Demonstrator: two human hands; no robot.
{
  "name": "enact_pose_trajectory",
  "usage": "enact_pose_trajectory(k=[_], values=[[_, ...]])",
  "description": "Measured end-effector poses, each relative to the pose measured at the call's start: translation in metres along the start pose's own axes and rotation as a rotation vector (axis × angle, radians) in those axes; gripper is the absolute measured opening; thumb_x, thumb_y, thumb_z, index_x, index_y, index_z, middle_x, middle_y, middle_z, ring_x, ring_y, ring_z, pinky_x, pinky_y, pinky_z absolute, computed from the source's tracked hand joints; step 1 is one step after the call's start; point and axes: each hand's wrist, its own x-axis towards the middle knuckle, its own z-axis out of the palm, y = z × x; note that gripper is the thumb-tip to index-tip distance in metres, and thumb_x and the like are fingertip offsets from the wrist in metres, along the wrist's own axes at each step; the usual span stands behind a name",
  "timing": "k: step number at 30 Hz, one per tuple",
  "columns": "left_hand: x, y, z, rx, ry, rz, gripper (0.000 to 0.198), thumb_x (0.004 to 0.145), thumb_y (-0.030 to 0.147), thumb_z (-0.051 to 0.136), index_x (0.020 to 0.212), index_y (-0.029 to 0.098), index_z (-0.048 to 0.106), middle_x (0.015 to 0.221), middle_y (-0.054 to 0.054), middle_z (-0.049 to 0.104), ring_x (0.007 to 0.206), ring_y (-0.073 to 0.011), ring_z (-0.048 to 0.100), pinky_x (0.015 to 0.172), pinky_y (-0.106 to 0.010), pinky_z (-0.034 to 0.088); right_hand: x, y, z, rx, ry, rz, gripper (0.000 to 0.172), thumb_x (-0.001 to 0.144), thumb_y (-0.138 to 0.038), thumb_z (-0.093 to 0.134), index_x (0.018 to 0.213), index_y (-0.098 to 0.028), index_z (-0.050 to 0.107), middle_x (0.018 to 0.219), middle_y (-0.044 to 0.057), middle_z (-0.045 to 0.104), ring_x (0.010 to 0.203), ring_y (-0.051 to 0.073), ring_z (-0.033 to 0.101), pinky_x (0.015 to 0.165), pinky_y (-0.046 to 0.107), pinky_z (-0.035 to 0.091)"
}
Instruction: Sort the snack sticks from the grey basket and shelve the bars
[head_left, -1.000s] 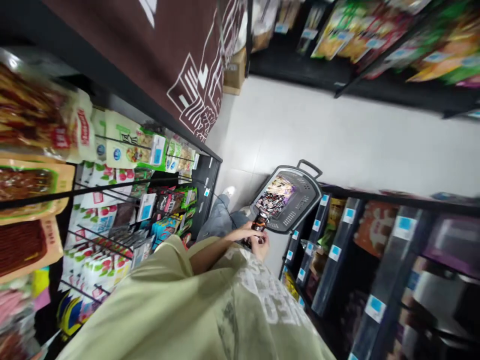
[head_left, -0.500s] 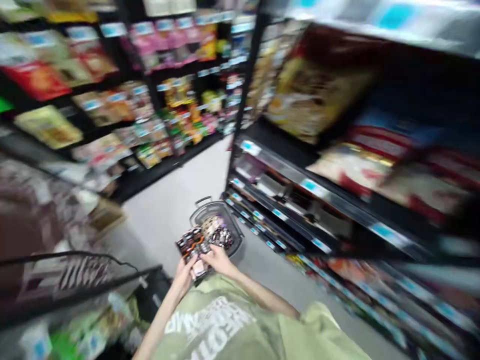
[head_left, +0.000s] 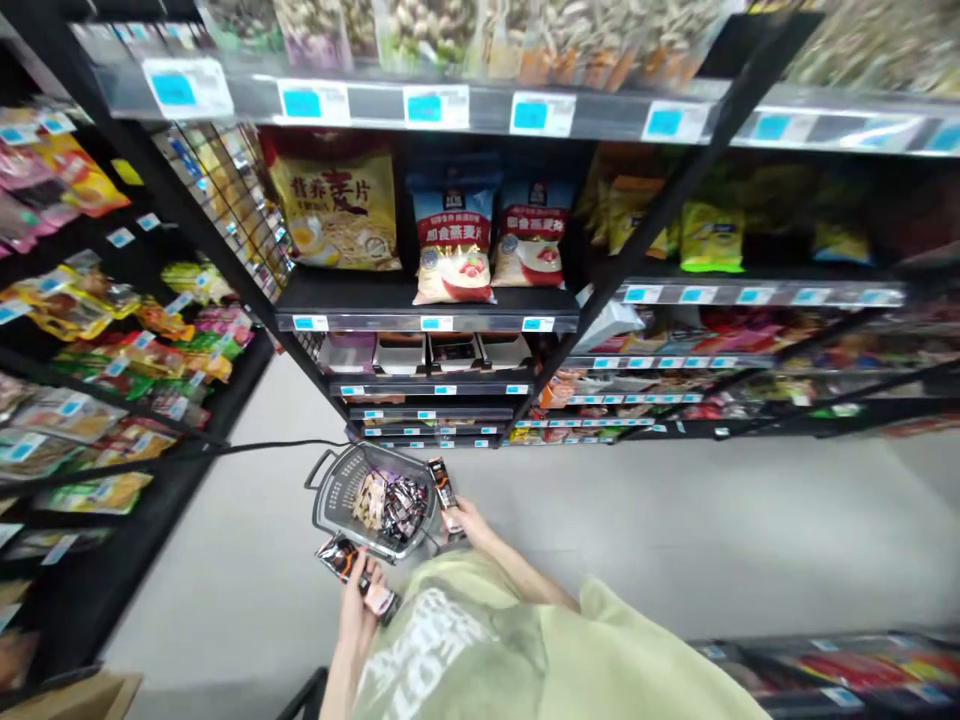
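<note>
My left hand [head_left: 358, 592] is closed around a black snack packet with an orange stripe [head_left: 339, 556], low and to the left of the basket. On the other side, my right hand [head_left: 469, 522] grips a similar slim black packet [head_left: 442, 482], held near the basket's right rim. Between and beyond them a grey plastic shopping basket [head_left: 327, 502] stands on the floor. Inside it lie a heap of small dark shiny packets [head_left: 405, 508] and some beige packets [head_left: 369, 500]. The exact product in the packets cannot be read.
Ahead stands a black shelf unit with oatmeal bags [head_left: 454, 245], a yellow cereal bag [head_left: 337, 210] and open cartons [head_left: 401, 355]. Snack racks [head_left: 112, 350] line the left. A black cable [head_left: 277, 444] crosses above the basket. Grey floor [head_left: 637, 510] stretches right; a cardboard box [head_left: 82, 695] is at lower left.
My view has swung right to face the oatmeal shelf. My hands, earlier together on the dark packets, have moved apart, each with a packet. The basket now appears further left.
</note>
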Motion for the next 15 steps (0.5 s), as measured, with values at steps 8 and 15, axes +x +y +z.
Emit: enact_pose_trajectory(k=[8,15], values=[[0.000,-0.036,-0.002,0.415,-0.140,-0.118,0.050,0.054,0.036,0.091,0.090,0.018,0.063,0.059,0.003,0.054,0.045,-0.0077,0.046,0.043,-0.019,0.039,-0.028,-0.001,-0.068,0.129,0.266,-0.083,0.045,0.051,-0.043,0.082,0.085,-0.017,0.067,0.074,0.002,0.068,0.066,0.016,0.062,0.061,0.027,0.049],[-0.003,-0.102,0.019,0.592,-0.180,-0.165,0.062,0.046,0.052,0.091,0.093,0.020,0.064,0.056,0.005,0.054,0.044,-0.0082,0.047,0.043,-0.019,0.039,-0.018,-0.014,-0.114,0.237,0.397,-0.069,0.030,0.055,-0.038,0.072,0.075,-0.017,0.067,0.066,0.002,0.066,0.061,0.015,0.060,0.055,0.024,0.043]])
